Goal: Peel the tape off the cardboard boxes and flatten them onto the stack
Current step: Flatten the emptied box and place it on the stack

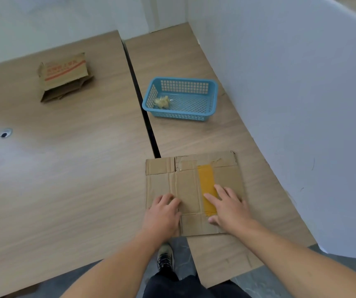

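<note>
I see both hands flat, fingers spread: left hand (pixel 163 214), right hand (pixel 228 208) pressing flattened box (pixel 188 186) at table edge (pixel 226 254); open tabletop left.

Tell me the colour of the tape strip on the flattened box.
Yellow-orange tape, clearest in the head view.

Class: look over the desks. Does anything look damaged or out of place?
Yes. The flattened cardboard under both hands has a torn, ragged far edge, and it overhangs the gap between the desks. A yellow tape strip remains on it.
</note>
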